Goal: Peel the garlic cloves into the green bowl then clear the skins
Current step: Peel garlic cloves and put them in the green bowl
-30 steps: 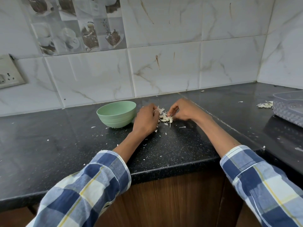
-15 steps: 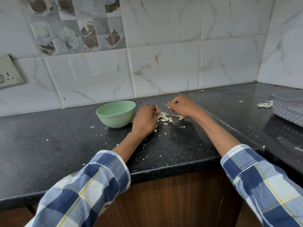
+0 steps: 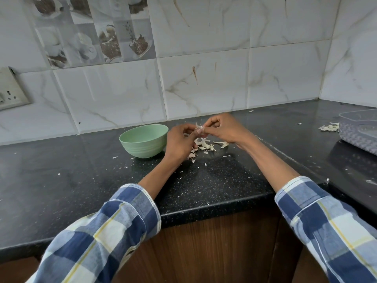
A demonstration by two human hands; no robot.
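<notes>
both hands, left hand (image 3: pixel 179 139) and right hand (image 3: pixel 222 130), pinch one garlic clove (image 3: pixel 200 130) in their fingers, mid-peel. loose skins (image 3: pixel 204 147) lie below them, uncleared; the green bowl (image 3: pixel 143 139) sits just left.

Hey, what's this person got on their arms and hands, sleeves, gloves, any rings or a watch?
Both arms wear a checked shirt in dark blue, light blue and white with thin yellow lines. The left sleeve and right sleeve are pushed up, leaving the forearms bare. The left hand and right hand are bare: no gloves, and no ring or watch shows.
</notes>
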